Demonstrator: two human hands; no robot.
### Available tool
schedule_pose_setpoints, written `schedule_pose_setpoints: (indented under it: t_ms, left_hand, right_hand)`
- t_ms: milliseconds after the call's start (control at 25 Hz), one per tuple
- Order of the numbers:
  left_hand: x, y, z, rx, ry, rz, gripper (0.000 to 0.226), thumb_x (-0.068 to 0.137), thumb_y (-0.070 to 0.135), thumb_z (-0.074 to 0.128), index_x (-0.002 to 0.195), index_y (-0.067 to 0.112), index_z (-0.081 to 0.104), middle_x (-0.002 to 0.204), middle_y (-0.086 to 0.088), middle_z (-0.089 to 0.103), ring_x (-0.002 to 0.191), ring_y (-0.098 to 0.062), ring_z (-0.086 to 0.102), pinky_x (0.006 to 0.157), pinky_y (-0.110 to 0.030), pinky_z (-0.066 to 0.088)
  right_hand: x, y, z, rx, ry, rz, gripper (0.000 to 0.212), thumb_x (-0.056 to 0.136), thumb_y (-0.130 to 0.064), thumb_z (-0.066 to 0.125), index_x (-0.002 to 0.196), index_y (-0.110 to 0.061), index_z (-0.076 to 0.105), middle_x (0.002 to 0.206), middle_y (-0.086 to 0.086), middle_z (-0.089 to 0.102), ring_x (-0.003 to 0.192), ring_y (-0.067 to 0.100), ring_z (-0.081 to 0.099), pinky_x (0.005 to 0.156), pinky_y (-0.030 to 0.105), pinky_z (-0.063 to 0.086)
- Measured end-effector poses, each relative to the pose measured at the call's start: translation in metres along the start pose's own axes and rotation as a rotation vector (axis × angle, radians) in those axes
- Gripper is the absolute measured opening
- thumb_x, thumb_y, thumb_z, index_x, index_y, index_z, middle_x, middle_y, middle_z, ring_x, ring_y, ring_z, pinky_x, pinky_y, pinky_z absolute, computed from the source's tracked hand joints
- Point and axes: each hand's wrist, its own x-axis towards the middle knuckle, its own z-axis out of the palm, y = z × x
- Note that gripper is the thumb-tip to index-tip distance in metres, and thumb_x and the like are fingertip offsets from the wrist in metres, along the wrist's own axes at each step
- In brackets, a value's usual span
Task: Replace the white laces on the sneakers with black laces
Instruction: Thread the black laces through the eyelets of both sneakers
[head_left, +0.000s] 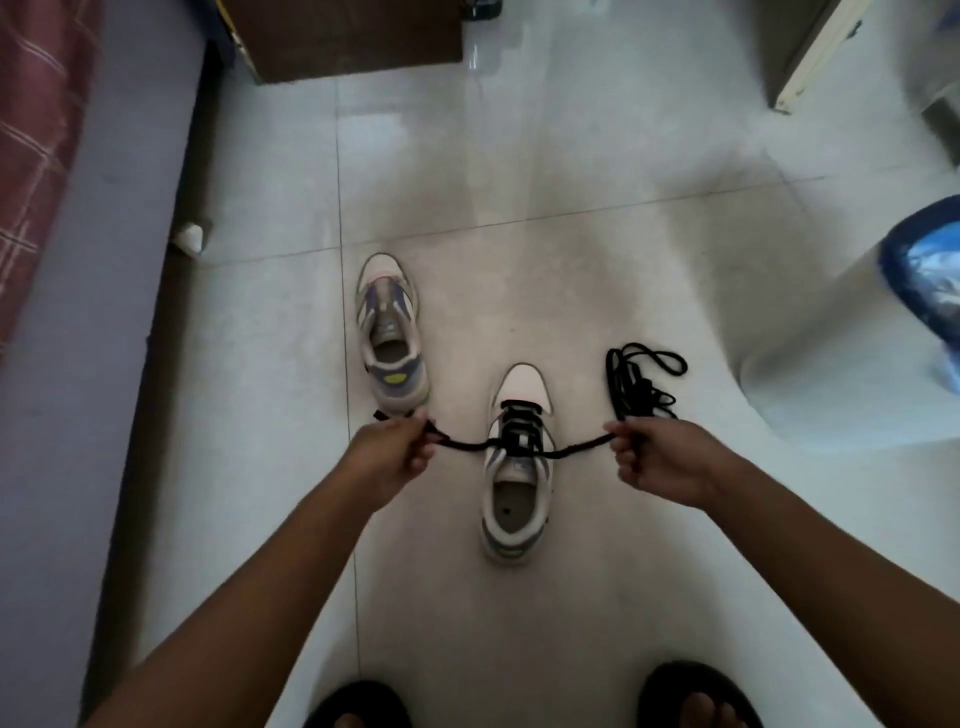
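Surroundings, as I see them from the head view: pale tiled floor (597, 171), glossy. A brown cabinet (353, 36) stands at the far edge. A bed (78, 234) with a red checked cover (31, 130) runs down the left side. A small white object (189, 237) lies by the bed's base; I cannot tell what it is. A blue bin (919, 270) sits at the right edge, lined with plastic. My two feet in dark sandals (698, 696) show at the bottom. Nothing lies between my hands and the shoes.

Task items:
1. Near sneaker (517, 467), centre floor, toe pointing away. White and grey upper, yellow heel patch. A black lace (519, 434) crosses its lower eyelets in several rows; the upper eyelets are bare.
2. Far sneaker (389, 332), to the left and further off, well apart from the first. It has no lace, and the tongue is exposed.
3. Spare lace (641, 384), black, in a loose heap on the floor right of the near sneaker.

Hands: left hand (395, 457) pinches the lace's left end; right hand (660, 460) pinches the right end. Both ends are drawn sideways, nearly level, out from the sneaker.
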Motion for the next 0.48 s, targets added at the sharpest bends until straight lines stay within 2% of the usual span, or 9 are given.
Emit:
schedule_pose_setpoints:
  t_ms: [80,160,200,320,480]
  left_hand:
    - [0.007,-0.023,0.012,0.012,-0.046,-0.045,0.008,0.093,0.002,0.054,0.084,0.0,0.055,0.072,-0.013,0.055,0.051,-0.012,0.059,0.046,-0.016,0.049]
    - [0.01,-0.031,0.02,0.071,-0.075,-0.002,0.007,0.089,-0.003,0.058,0.085,0.002,0.056,0.074,-0.013,0.059,0.059,-0.015,0.063,0.054,-0.02,0.055]
    - [0.01,-0.032,0.024,0.096,-0.064,0.031,0.008,0.088,-0.004,0.059,0.084,0.003,0.056,0.074,-0.012,0.06,0.061,-0.016,0.064,0.056,-0.021,0.056]
    - [0.01,-0.034,0.032,0.09,0.006,0.086,0.011,0.09,-0.003,0.056,0.085,0.006,0.053,0.077,-0.013,0.061,0.066,-0.018,0.064,0.06,-0.023,0.057]
    - [0.013,-0.034,0.029,0.047,0.046,0.096,0.011,0.09,-0.005,0.055,0.086,0.005,0.052,0.083,-0.015,0.061,0.071,-0.022,0.064,0.066,-0.027,0.058]
  right_hand:
    - [0.012,0.023,0.012,-0.141,0.027,0.0,0.034,0.101,-0.026,0.041,0.089,-0.006,0.065,0.064,0.002,0.043,0.059,0.011,0.037,0.058,0.023,0.036]
    - [0.018,0.033,0.021,-0.225,0.056,-0.102,0.029,0.099,-0.023,0.047,0.09,-0.005,0.068,0.064,0.001,0.038,0.058,0.01,0.032,0.055,0.022,0.033]
    - [0.02,0.035,0.024,-0.201,0.047,-0.138,0.023,0.097,-0.016,0.05,0.089,-0.002,0.066,0.065,0.002,0.04,0.057,0.01,0.034,0.053,0.021,0.034]
    - [0.02,0.037,0.029,-0.097,0.022,-0.173,0.005,0.089,0.003,0.057,0.088,0.001,0.061,0.071,0.01,0.054,0.062,0.015,0.051,0.056,0.02,0.05]
    - [0.018,0.038,0.024,-0.19,0.023,-0.207,0.008,0.084,0.008,0.06,0.084,0.0,0.062,0.069,0.01,0.061,0.057,0.016,0.058,0.054,0.021,0.053]
